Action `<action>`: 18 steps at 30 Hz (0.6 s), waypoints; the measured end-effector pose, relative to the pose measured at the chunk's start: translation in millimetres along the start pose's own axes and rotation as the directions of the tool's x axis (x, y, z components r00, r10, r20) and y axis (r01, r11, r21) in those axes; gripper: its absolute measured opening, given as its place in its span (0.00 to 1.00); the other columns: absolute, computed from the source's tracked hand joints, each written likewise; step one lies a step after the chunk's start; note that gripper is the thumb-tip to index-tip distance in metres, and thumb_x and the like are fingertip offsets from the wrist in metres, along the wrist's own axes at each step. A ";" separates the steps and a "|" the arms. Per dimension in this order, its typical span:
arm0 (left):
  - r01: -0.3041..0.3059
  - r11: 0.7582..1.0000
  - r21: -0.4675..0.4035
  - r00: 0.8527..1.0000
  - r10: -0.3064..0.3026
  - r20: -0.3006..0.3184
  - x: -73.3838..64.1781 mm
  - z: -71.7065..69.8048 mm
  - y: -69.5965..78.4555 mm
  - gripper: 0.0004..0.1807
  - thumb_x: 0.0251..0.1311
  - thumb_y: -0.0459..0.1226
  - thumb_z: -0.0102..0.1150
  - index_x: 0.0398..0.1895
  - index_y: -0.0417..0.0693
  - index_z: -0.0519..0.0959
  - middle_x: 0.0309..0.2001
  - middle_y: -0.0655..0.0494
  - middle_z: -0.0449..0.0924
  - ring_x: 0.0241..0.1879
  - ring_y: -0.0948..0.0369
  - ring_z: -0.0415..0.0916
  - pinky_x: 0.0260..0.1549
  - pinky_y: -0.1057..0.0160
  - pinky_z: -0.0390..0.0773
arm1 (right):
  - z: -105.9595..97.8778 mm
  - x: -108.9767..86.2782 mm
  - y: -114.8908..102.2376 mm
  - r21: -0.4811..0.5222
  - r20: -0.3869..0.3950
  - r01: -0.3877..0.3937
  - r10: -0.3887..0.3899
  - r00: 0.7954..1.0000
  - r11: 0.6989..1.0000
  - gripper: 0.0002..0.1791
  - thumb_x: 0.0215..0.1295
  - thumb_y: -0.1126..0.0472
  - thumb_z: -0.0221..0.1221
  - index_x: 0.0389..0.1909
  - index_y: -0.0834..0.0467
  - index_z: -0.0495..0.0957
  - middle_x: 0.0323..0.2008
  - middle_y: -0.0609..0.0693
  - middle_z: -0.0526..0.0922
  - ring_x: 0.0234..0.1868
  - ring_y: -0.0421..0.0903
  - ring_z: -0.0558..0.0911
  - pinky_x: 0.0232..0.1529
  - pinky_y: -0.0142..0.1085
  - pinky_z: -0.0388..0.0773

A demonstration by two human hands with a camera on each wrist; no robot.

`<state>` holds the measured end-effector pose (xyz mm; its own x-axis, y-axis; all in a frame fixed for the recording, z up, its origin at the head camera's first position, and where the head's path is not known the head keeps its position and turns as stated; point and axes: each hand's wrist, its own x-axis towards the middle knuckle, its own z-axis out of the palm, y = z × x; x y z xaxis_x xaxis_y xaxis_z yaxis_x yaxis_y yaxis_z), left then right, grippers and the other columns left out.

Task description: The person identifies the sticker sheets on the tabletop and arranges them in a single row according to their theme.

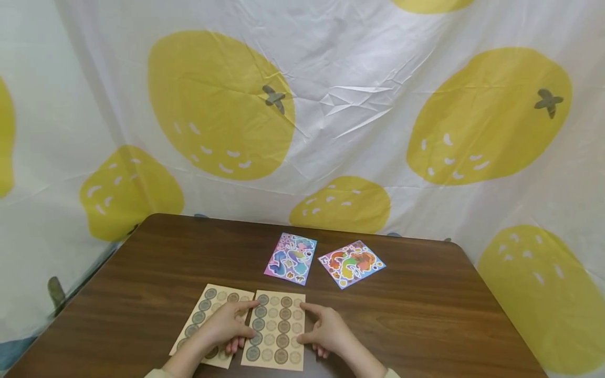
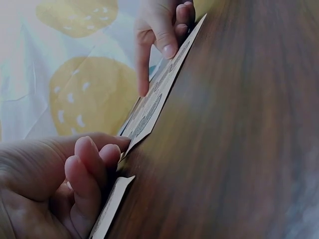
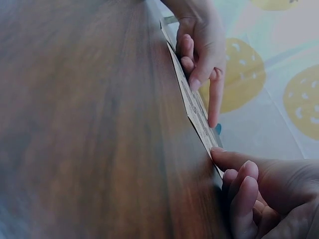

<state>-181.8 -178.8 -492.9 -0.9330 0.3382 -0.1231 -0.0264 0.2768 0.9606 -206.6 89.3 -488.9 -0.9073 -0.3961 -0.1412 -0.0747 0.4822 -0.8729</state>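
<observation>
Two tan paper sheets [image 1: 276,336] [image 1: 200,315]: rectangular, printed with rounds; one lies between the fingers of the left hand [image 1: 227,323] and right hand [image 1: 328,331], twenty rounds in four columns; the other slants partly beneath the left fingers.
Left fingers: index and thumb straight, spread, tips on the middle sheet's edge, gripping nothing, others curled.
Right fingers: likewise, at the opposite edge.
Two coloured sticker sheets [image 1: 290,260] [image 1: 352,264]: white-outlined curvy shapes, beyond the fingertips.
Worktop [image 1: 425,315]: brown, wood-grained, beneath the fingers.
Cloth [image 1: 340,63]: creased, white, yellow-fruit print, well beyond the fingers.
</observation>
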 end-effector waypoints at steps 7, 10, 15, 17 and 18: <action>0.001 1.000 0.028 1.000 -0.001 -0.017 2.9 -1.3 0.6 0.40 0.47 0.28 0.69 0.67 0.33 0.64 0.10 0.51 0.74 0.05 0.66 0.68 0.04 0.69 0.69 | -1.4 -0.3 -2.4 0.007 -0.010 0.007 -0.007 1.000 1.000 0.42 0.44 0.66 0.74 0.65 0.60 0.69 0.07 0.47 0.72 0.05 0.37 0.69 0.05 0.32 0.69; 0.006 1.000 0.031 1.000 -0.006 -0.025 1.9 -0.1 0.0 0.40 0.47 0.28 0.69 0.67 0.33 0.64 0.10 0.51 0.74 0.05 0.66 0.68 0.04 0.69 0.69 | -1.2 -1.7 -2.9 0.012 -0.003 0.006 -0.006 1.000 1.000 0.43 0.44 0.66 0.74 0.65 0.60 0.69 0.07 0.48 0.72 0.05 0.37 0.69 0.05 0.32 0.69; 0.013 0.999 0.030 0.999 -0.011 -0.045 0.8 3.0 0.1 0.40 0.47 0.28 0.68 0.67 0.33 0.64 0.10 0.52 0.74 0.05 0.66 0.68 0.04 0.68 0.70 | -0.8 -2.1 -2.0 0.011 -0.002 0.001 0.000 1.000 1.000 0.42 0.45 0.66 0.73 0.65 0.61 0.68 0.08 0.48 0.72 0.05 0.37 0.69 0.05 0.32 0.69; 0.018 0.999 0.030 0.998 -0.017 -0.053 0.4 3.8 0.6 0.40 0.47 0.28 0.68 0.67 0.33 0.64 0.10 0.52 0.73 0.05 0.67 0.68 0.04 0.68 0.70 | -0.3 -2.1 -1.4 0.008 -0.003 0.003 -0.003 1.000 1.000 0.42 0.45 0.66 0.73 0.65 0.61 0.68 0.08 0.48 0.73 0.05 0.37 0.69 0.05 0.32 0.69; 0.022 0.999 0.031 0.998 -0.021 -0.056 0.2 4.2 0.8 0.40 0.47 0.28 0.68 0.67 0.33 0.64 0.10 0.52 0.73 0.05 0.67 0.68 0.04 0.68 0.70 | 0.0 -2.2 -1.1 0.009 -0.002 0.003 -0.003 1.000 1.000 0.42 0.45 0.67 0.73 0.65 0.61 0.68 0.08 0.48 0.73 0.05 0.37 0.69 0.05 0.33 0.70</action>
<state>-180.5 -174.7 -493.2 -0.9510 0.2811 -0.1287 -0.0361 0.3124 0.9493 -204.5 89.7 -487.7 -0.9079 -0.3959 -0.1379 -0.0733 0.4736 -0.8777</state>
